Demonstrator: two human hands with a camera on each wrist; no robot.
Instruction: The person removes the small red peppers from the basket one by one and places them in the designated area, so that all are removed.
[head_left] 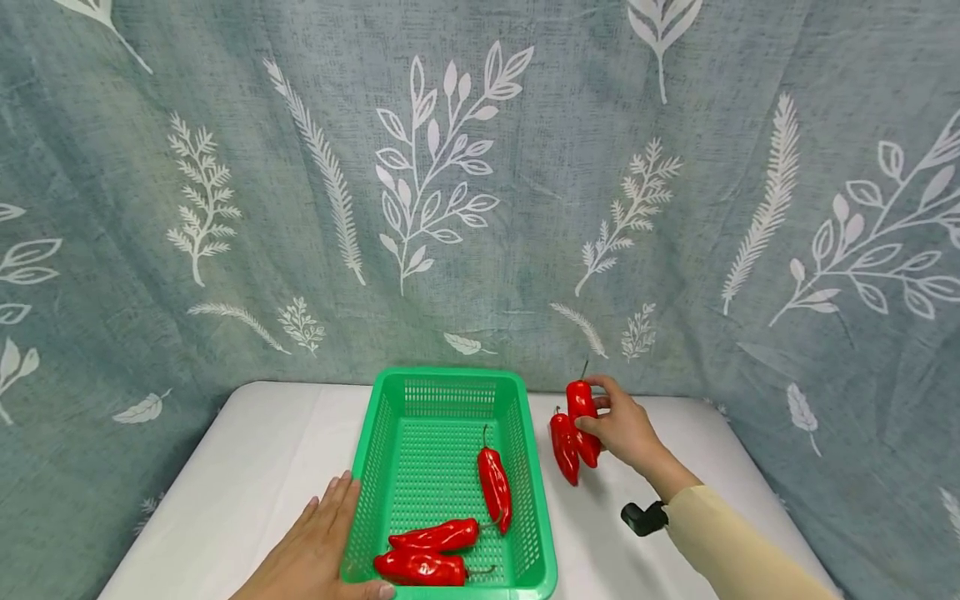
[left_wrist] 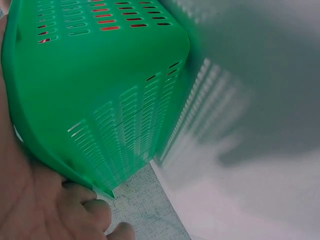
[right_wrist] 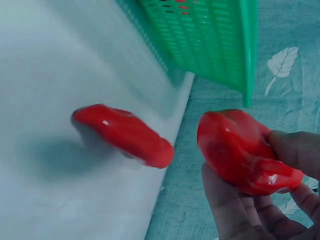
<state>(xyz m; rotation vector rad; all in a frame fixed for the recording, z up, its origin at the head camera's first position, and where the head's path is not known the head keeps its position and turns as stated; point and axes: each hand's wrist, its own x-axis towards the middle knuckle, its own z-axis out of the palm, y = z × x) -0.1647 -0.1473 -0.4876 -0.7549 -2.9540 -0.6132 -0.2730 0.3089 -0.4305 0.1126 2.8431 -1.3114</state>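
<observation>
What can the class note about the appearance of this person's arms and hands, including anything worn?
The right sleeve is plain and pale yellow, and a small black piece juts out beside it. The right hand and left hand are gloveless. No left sleeve shows.

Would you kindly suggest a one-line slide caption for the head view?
The right hand holds a red pepper beside a green basket containing three peppers, while the left hand touches the basket.

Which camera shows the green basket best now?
The head view: it looks down into the green basket, showing the floor, most of the rim and three red peppers inside, though the left hand covers a little. The left wrist view shows mainly outer walls up close; the right wrist view, part of its outside.
</observation>
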